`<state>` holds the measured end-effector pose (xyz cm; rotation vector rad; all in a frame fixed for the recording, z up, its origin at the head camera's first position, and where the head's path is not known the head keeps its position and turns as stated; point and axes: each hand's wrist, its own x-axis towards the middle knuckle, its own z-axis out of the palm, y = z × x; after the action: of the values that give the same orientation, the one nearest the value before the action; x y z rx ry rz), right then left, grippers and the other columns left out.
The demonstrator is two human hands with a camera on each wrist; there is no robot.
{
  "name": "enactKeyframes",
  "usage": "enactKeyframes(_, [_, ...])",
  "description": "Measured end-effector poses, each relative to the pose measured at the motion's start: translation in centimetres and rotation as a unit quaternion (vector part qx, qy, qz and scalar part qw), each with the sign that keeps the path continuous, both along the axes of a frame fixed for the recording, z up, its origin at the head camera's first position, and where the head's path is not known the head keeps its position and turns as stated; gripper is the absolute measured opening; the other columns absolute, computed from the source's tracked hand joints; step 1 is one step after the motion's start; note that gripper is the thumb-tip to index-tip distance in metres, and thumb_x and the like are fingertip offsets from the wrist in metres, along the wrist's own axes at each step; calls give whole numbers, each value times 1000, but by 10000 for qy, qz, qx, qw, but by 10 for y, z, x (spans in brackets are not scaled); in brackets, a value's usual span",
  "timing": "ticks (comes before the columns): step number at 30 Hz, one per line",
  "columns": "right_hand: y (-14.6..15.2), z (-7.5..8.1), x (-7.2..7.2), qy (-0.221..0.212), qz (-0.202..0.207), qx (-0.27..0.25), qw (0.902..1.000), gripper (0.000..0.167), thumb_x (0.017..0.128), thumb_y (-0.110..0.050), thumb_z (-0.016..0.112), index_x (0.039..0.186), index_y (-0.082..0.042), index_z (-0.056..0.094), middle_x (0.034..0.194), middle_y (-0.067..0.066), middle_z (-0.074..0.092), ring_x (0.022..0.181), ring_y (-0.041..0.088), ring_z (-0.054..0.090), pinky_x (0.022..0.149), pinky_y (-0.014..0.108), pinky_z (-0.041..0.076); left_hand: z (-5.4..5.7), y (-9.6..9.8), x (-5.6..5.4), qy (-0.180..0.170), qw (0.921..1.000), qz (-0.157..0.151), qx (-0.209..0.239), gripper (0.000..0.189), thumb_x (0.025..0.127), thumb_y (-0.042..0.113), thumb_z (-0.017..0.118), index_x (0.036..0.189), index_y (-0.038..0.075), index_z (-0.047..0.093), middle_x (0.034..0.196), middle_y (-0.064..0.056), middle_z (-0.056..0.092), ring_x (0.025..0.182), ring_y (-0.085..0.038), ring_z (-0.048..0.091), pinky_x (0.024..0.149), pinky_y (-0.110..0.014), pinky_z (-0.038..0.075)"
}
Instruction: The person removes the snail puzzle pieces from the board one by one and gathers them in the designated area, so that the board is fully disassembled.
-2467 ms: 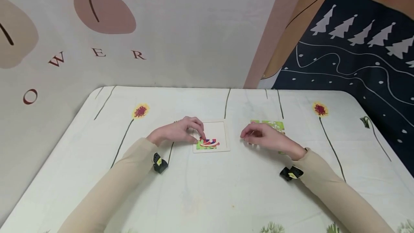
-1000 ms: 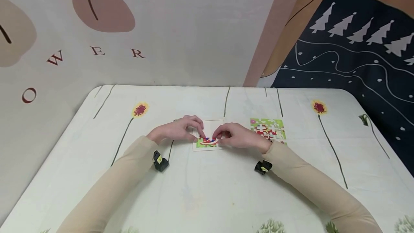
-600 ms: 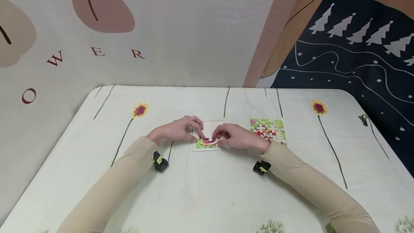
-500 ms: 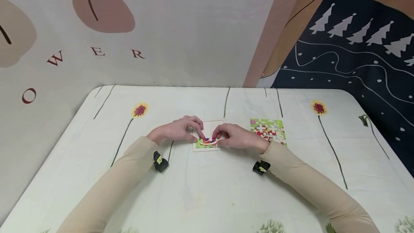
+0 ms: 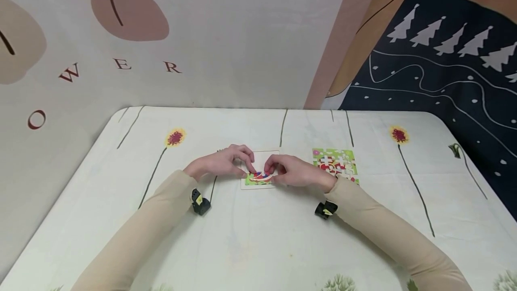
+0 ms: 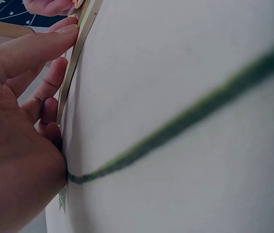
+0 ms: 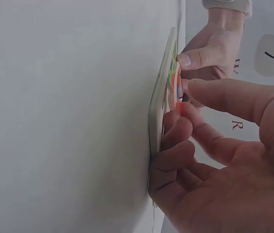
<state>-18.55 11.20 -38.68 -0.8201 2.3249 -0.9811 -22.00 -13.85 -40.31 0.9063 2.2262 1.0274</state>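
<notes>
A thin, pale puzzle board [image 5: 267, 157] lies on the table between the hands. Along its near edge sit joined jigsaw pieces [image 5: 256, 182] printed in green, red and blue. My left hand [image 5: 225, 160] rests at the board's left side, thumb and index fingertips touching the pieces. From the right, my right hand [image 5: 298, 172] pinches a jigsaw piece [image 7: 174, 92] between thumb and finger. In the right wrist view this piece stands slightly tilted off the board, and its far side is hidden. The left wrist view shows the board's edge [image 6: 80, 51] beside the left fingers.
To the right, beyond the right wrist, lies a square of green and red jigsaw pieces [image 5: 333, 154], partly covered by the forearm. A white flowered cloth [image 5: 250, 237] covers the table. A printed wall hanging [image 5: 242, 57] stands behind its far edge.
My right hand has come left from beside the other puzzle to the board and now works at the pieces, shifting slightly in the last half second. The left hand has stayed put.
</notes>
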Motion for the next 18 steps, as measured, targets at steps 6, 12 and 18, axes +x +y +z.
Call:
enactKeyframes(6, [0,2,2,-83,-43,-265,9996,18,91,-4,65,109,-7,60,102,10,64,80,13,52,72,24,44,-2,0,-2,52,10000,-18,21,18,83,1,70,100,4,77,123,-14,56,127,-33,35,109,-53,23])
enactKeyframes(12, [-2,0,1,-67,-134,-508,9986,17,89,3,57,102,-7,62,96,9,63,83,14,55,68,25,45,-4,-1,-2,28,10000,54,-58,17,83,5,72,99,7,78,124,-11,56,129,-34,34,110,-55,22])
enactKeyframes(18, [-3,-2,2,-43,-228,-593,9980,16,89,4,57,99,-6,63,94,8,63,83,13,55,68,24,45,-3,0,-1,-32,10000,73,-10,16,83,5,72,98,6,78,124,-11,56,129,-34,35,110,-55,22])
